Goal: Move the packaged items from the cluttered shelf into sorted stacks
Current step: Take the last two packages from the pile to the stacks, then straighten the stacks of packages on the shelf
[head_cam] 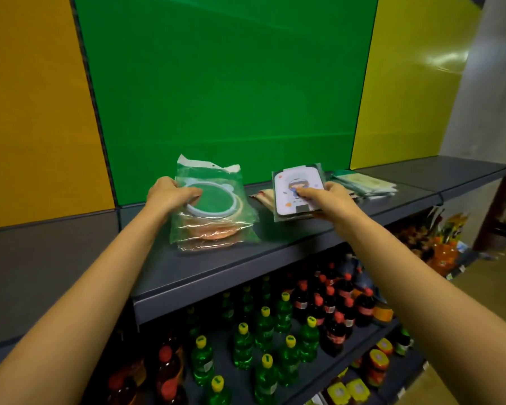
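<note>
1. Left hand [170, 194] grips the left edge of the top hoop bag [214, 197], which lies on the bag stack [214, 235] on the shelf [216, 276].
2. Right hand [330, 197] pinches the cartoon card pack [295, 185], tilted up just right of the stack.
3. Green packets [365, 184] lie further right on the shelf.

Hoop package [214, 197]: clear plastic bag with a white header flap at its far edge, holding a white-rimmed round item with a green centre. It lies on top of the left stack [216, 233], gripped at its left edge by the left hand [171, 194].

Left stack: similar clear bags with orange round items, flat on the grey shelf [205, 270].

Cartoon package [297, 190]: flat white rounded card printed with a cartoon figure, clear-wrapped, tilted, pinched at its right side by the right hand [330, 197].

Brown packets [260, 197]: flat between the two.

Green-tinted flat packages [365, 184]: stacked at far right
</note>
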Demonstrator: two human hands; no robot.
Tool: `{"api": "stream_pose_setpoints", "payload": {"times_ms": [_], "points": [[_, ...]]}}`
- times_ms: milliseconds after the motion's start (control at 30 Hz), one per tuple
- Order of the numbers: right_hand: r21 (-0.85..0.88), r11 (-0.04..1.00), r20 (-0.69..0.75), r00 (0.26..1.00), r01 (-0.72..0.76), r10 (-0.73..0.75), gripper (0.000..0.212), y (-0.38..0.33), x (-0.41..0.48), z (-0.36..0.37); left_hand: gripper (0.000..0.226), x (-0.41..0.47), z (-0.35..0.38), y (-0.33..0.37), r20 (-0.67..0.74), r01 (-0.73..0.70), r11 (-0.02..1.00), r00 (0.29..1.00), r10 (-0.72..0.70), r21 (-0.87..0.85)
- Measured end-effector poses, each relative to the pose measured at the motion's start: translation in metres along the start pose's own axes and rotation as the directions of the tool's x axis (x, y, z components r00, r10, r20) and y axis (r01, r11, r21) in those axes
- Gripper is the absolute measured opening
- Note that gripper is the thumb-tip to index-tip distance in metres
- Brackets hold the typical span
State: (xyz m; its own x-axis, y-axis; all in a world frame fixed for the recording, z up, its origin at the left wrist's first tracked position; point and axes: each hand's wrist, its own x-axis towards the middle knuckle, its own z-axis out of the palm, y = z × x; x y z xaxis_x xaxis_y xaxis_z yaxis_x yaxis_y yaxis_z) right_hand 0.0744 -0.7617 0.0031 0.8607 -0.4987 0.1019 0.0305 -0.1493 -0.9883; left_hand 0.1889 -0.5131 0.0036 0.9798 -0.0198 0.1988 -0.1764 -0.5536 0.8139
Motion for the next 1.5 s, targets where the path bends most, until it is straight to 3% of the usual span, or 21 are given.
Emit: {"api": "stream_pose_setpoints", "payload": {"times_ms": [100,200,367,600,700,833,900,1000,1100,1167,1300,1400,1500], "points": [[0.015,1.0,0.048,0.999,0.02,-0.021,0.021,0.002,0.025,0.006,0.039,0.007,0.008,0.005,-0.009,0.006,0.985,1.0,-0.004,0.174],[0.021,1.0,0.112,0.993,0.019,-0.021,0.024,0.008,0.043,0.012,0.075,0.012,0.016,0.006,-0.033,0.041,0.979,0.999,-0.035,0.199],[0.001,1.0,0.171,0.985,0.022,-0.022,0.024,0.017,0.076,0.011,0.07,0.014,0.02,0.019,-0.029,0.003,0.931,1.0,0.008,0.365],[-0.006,1.0,0.22,0.975,0.03,-0.028,0.023,0.022,0.13,-0.026,0.063,0.019,0.026,0.041,-0.053,0.026,0.742,0.999,0.013,0.67],[-0.058,0.996,0.18,0.982,0.069,-0.058,0.022,0.026,0.163,-0.055,0.06,0.022,0.03,0.046,-0.108,0.078,0.703,0.994,-0.002,0.707],[-0.218,0.964,0.156,0.981,0.15,-0.118,0.02,0.035,0.205,-0.09,0.063,0.017,0.039,0.053,-0.222,0.156,0.725,0.975,-0.004,0.671],[-0.397,0.906,0.176,0.981,0.146,-0.081,0.032,0.043,0.223,-0.102,0.06,0.014,0.043,0.055,-0.279,0.187,0.744,0.96,-0.001,0.641],[-0.692,0.707,0.217,0.976,0.145,0.012,0.063,0.053,0.238,-0.107,0.055,0.005,0.045,0.056,-0.364,0.227,0.776,0.931,0.004,0.589],[-0.857,0.458,0.202,0.971,0.237,-0.125,0.075,0.049,0.232,-0.107,0.051,-0.007,0.04,0.056,-0.446,0.262,0.786,0.895,0.02,0.56],[-0.812,0.461,0.25,0.927,0.358,-0.279,0.069,0.04,0.224,-0.099,0.049,-0.015,0.033,0.055,-0.483,0.282,0.789,0.876,0.021,0.546],[-0.476,0.639,0.45,0.792,0.604,-0.414,0.049,0.014,0.186,-0.055,0.053,-0.028,0.017,0.055,-0.479,0.317,0.802,0.877,-0.045,0.506],[-0.147,0.783,0.593,0.687,0.604,-0.419,0.041,0.003,0.14,-0.014,0.064,-0.034,-0.002,0.047,-0.46,0.389,0.83,0.869,-0.186,0.399],[-0.019,0.88,0.677,0.654,0.474,-0.337,0.047,0.012,0.11,0.027,0.076,-0.038,-0.017,0.029,-0.304,0.411,0.9,0.885,-0.354,0.148]]}}
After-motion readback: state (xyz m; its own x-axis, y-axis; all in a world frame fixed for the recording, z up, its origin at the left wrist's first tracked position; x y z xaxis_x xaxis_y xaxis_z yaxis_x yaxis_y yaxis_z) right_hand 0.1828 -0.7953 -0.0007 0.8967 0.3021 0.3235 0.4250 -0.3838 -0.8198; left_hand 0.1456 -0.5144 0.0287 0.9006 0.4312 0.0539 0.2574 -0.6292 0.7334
